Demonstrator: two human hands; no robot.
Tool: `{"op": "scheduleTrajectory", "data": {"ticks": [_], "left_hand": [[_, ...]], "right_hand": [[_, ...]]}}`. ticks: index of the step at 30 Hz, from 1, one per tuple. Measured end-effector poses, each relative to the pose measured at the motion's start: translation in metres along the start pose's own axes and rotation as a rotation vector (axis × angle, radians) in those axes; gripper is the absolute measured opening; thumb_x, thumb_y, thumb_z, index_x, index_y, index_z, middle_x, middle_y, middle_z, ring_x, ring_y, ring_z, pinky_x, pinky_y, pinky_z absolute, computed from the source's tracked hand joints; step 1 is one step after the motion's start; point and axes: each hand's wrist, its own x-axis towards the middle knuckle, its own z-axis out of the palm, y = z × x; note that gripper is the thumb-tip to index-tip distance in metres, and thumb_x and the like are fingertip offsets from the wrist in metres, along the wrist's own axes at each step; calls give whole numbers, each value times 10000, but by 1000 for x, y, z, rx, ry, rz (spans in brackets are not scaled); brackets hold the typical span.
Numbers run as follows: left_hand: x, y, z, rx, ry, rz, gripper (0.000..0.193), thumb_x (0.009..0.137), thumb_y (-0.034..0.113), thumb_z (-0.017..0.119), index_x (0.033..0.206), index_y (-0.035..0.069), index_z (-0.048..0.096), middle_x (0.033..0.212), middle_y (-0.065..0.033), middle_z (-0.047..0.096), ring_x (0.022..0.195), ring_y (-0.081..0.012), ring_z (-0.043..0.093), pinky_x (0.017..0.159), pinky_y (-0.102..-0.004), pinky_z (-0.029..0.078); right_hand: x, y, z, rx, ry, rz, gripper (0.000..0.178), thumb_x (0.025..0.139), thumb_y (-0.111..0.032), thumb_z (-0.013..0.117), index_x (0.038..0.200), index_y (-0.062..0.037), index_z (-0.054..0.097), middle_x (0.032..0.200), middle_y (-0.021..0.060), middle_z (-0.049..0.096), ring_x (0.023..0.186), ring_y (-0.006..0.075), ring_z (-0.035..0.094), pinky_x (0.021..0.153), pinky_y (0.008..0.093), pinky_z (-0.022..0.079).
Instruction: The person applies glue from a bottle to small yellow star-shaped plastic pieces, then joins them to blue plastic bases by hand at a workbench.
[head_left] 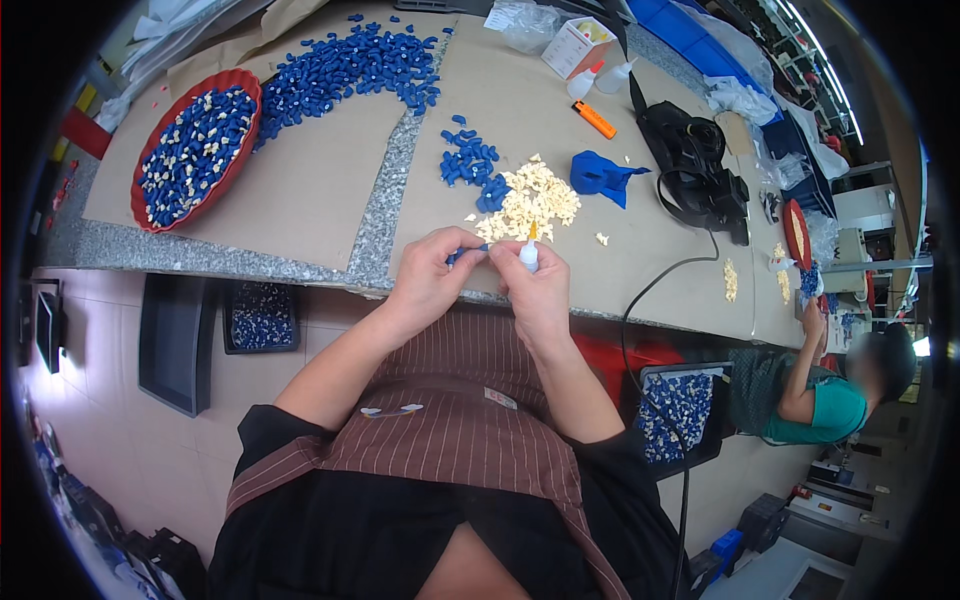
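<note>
Where the bench (pixel 110 246) begins at the far left of my view, I see a red fluted basin (pixel 236 163) filled with blue and cream pieces, a dark tray (pixel 172 345) on the floor below it and, beside that, a second tray (pixel 262 350) of blue and white bits. Next comes a broad heap of blue pieces (pixel 340 75) on brown sheeting. Over the near edge I have the left hand (pixel 432 268), its fingers pinched nearly together on a small blue piece (pixel 457 255); a smaller blue cluster (pixel 468 160) lies beyond, touching a cream pile (pixel 535 195). Just beside it is the right hand (pixel 540 290), thumb and index finger drawn in toward that piece, though I cannot tell what their tips grip; its curled fingers hold a small white bottle (pixel 529 258), yellow nozzle up. Farther right I make out an orange marker (pixel 594 119), a crumpled blue cloth-like bundle (pixel 600 175), black strapped gear (pixel 690 165) trailing a cable (pixel 640 285), and below the bench more blue and white pieces (pixel 675 412) in a tray. At the far right, a co-worker in green (pixel 835 410) reaches to the bench.
</note>
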Motion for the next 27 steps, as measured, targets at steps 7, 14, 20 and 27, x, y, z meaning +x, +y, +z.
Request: {"op": "scheduleTrajectory", "data": {"ticks": [7,14,20,27], "left_hand": [[2,4,-1,17,-13,42,97,739,6,589,835,2,585,771,-102,593,689,-195,582,596,-269,447],[0,3,-1,72,-55,86,100,736,-11,573,834,1,589,766,-111,582,685,-229,579,592,-288,449],[-1,2,-1,69,-95,114,101,724,-31,562,818,0,583,759,-116,579,684,-249,577,587,-302,450],[1,1,-1,79,-108,160,80,710,-45,561,783,-11,559,742,-128,572,677,-271,574,578,-316,452]], "right_hand": [[2,-10,-12,-92,-52,42,95,763,-96,583,762,-3,603,671,14,581,538,32,474,466,166,364],[2,-10,-15,-168,-67,70,89,750,-89,600,758,0,597,635,-11,542,532,25,458,460,172,352],[2,-6,-15,-162,-66,90,63,745,-57,586,759,5,585,656,-1,546,556,35,463,484,176,359],[3,-1,-15,-140,-81,70,56,743,-53,588,743,2,576,649,-19,524,568,26,446,490,178,352]]}}
